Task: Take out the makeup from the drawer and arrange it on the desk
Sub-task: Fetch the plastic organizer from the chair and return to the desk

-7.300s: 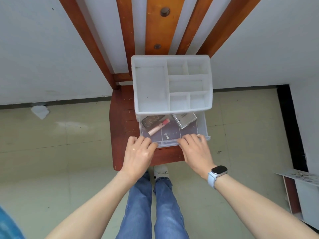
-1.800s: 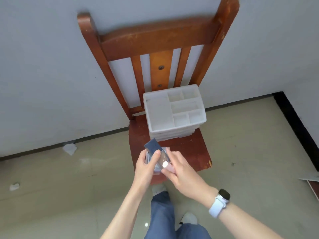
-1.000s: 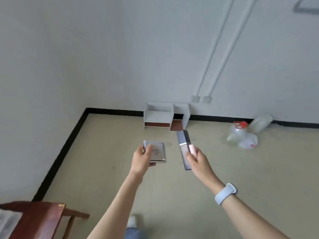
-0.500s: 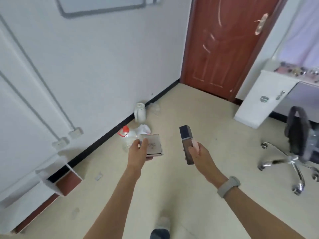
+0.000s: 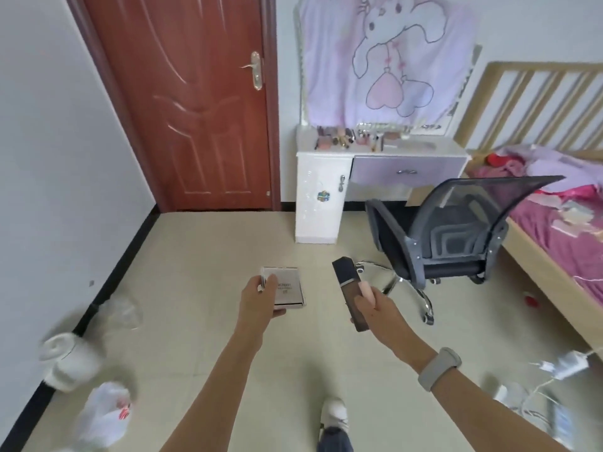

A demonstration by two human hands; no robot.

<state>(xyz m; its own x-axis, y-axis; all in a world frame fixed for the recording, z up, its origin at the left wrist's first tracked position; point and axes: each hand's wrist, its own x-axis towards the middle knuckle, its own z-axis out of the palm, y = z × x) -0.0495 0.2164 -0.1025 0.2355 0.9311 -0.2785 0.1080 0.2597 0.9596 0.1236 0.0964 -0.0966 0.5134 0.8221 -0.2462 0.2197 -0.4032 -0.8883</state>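
Head view: my left hand [image 5: 257, 296] grips a silver compact [image 5: 286, 288] by its near-left corner, thumb on the lid. My right hand [image 5: 375, 308] is wrapped around a dark palette [image 5: 350, 293] with a pink tube [image 5: 366, 290] pinched against it. The hands are apart, both well short of the desk [image 5: 381, 151], which stands beyond the office chair [image 5: 456, 230] and beside the door [image 5: 195, 99]. The desk top already carries a row of cosmetics along its back. I judge the risk to be in my right hand: two things under one grip, and the tube could slide off the palette as I walk. The chair also stands before the desk's drawer side, so I may have to reach around it.
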